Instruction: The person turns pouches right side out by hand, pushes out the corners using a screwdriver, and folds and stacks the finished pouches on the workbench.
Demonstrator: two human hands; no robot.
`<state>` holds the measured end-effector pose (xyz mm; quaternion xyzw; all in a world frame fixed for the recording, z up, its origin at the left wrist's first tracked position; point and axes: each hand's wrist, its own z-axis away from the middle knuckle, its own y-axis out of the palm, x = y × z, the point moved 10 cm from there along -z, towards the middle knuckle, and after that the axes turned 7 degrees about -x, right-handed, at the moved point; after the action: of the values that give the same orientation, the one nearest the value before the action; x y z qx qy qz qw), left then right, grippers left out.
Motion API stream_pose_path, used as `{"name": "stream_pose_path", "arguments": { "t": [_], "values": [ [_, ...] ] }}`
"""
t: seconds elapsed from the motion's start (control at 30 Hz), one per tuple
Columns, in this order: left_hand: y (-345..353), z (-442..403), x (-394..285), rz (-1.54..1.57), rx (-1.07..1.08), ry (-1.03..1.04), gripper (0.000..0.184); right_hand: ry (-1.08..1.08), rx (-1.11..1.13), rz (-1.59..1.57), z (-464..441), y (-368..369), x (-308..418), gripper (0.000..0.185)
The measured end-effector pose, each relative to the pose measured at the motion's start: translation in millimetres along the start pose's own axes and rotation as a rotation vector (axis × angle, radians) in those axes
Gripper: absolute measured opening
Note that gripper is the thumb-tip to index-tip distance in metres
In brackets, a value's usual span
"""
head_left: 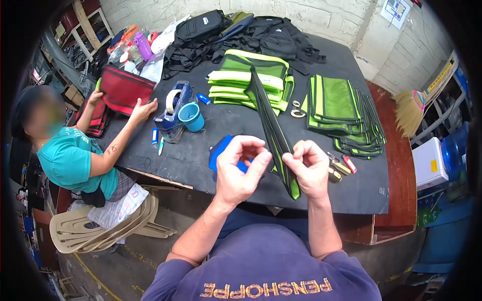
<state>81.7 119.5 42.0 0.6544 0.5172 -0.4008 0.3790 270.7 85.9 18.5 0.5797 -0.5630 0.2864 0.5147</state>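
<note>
A dark fabric panel with lime-green edging (268, 115) stands nearly edge-on above the table, its lower end toward my body. My right hand (312, 168) pinches it by the near edge between thumb and fingers. Just left of the panel is my left hand (240, 170), fingers curled and thumb apart from the index finger, with nothing visible in it. Behind the left hand, partly hidden, lies a blue item (219, 150). A stack of green mesh panels (246, 90) sits beyond the held piece, and more green-and-black panels (334, 103) are piled to the right.
At left, a person in a teal shirt (75, 160) handles a red panel (128, 90). A tape dispenser (173, 108) and blue cup (191, 117) stand on the black table (351, 190). Scissors (339, 164) and a red lighter (350, 164) lie near my right hand. Black bags (276, 42) fill the back.
</note>
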Motion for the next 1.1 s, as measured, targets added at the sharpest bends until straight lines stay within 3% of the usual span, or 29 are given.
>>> {"name": "stream_pose_path", "arguments": {
  "t": [0.13,0.23,0.4,0.5,0.53,0.63,0.67,0.77,0.8,0.9,0.93,1.0,1.1],
  "values": [
    [32,9,12,-0.261,0.222,-0.179,0.034,0.103,-0.080,-0.150,-3,9,-9,0.027],
    [28,10,26,0.088,0.060,-0.235,0.042,0.123,-0.014,-0.233,-3,15,-17,0.035],
    [23,8,21,0.214,0.034,-0.206,0.047,0.078,0.031,-0.246,-1,20,-4,0.037],
    [34,16,14,0.158,0.292,-0.270,0.054,0.042,0.080,-0.232,-2,22,5,0.039],
    [29,15,15,0.158,0.291,-0.268,0.054,0.041,0.082,-0.233,-2,20,9,0.039],
    [-19,0,21,-0.197,-0.007,-0.219,0.061,-0.078,0.079,-0.220,-2,15,30,0.041],
    [-24,-2,19,-0.199,-0.009,-0.217,0.061,-0.080,0.081,-0.222,0,17,34,0.041],
    [-26,-11,-3,-0.588,0.084,-0.037,0.065,-0.161,0.349,0.025,22,53,47,0.038],
    [-26,-12,-6,-0.587,0.076,-0.040,0.065,-0.158,0.356,0.026,23,57,49,0.038],
    [-20,-28,-18,-0.392,0.037,0.011,0.061,-0.331,0.652,0.284,46,94,57,0.031],
    [-27,-39,-10,-0.393,0.035,0.014,0.061,-0.334,0.654,0.283,48,91,61,0.031],
    [-83,-56,6,-0.416,-0.313,0.090,0.046,-0.282,0.626,0.200,51,71,69,0.030],
    [-91,-56,13,-0.410,-0.290,0.176,0.037,-0.263,0.504,0.263,42,62,76,0.032]
  ]
}}
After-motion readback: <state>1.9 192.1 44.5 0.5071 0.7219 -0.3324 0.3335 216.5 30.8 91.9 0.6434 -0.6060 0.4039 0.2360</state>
